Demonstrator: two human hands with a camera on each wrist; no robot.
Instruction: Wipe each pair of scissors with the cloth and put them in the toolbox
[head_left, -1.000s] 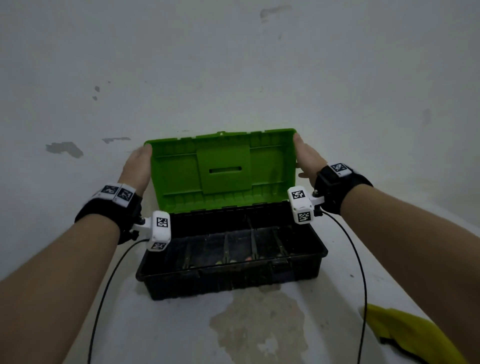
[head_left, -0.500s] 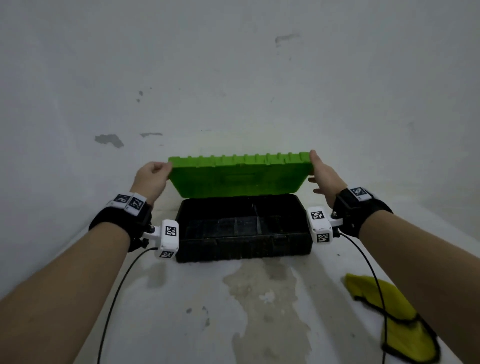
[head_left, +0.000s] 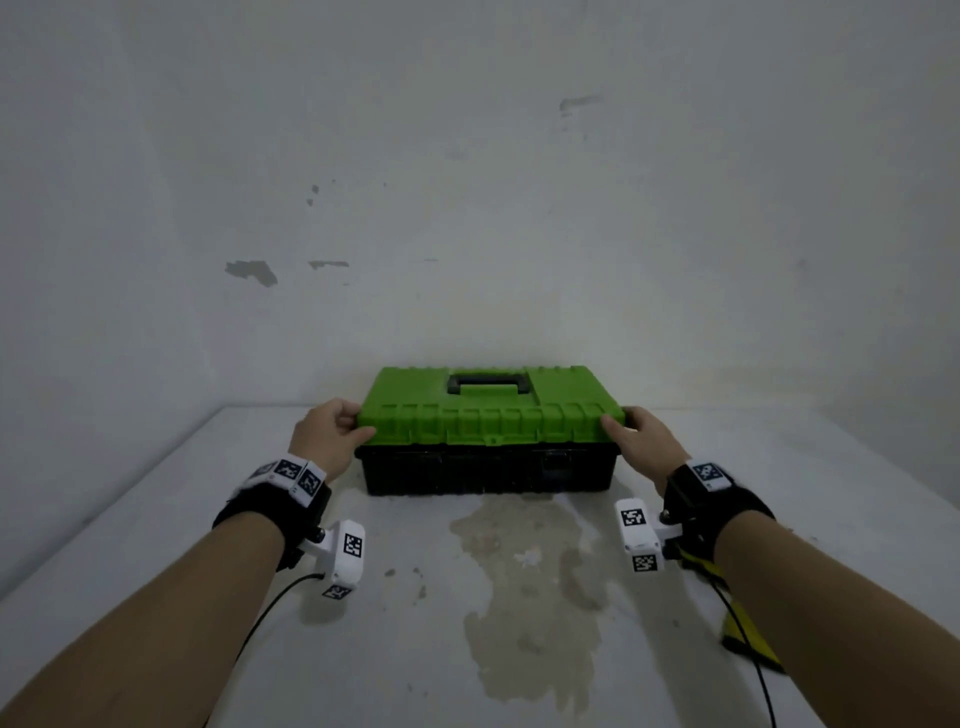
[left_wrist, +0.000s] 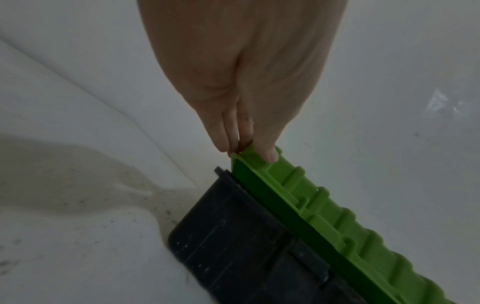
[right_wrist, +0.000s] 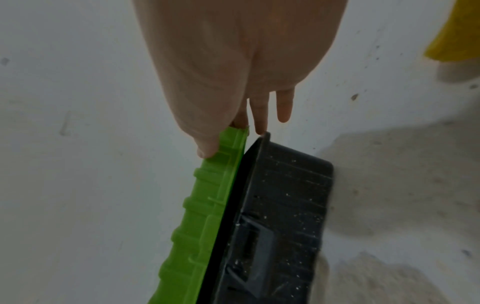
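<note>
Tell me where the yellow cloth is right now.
In the head view the yellow cloth lies on the white table at the near right, mostly hidden under the right forearm, nearer the camera than the toolbox.

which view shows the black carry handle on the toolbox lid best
The head view: the black carry handle lies fully visible, flat on top of the green lid. Neither wrist view shows it; each shows only a hand gripping a lid corner, the lid's ribbed front edge and the black base.

Everything is being lit dimly and flatly, with a grey cast. Soft shadows are being thrown on the counter (head_left: 156, 597). Wrist views are being blurred and bent at the edges.
</note>
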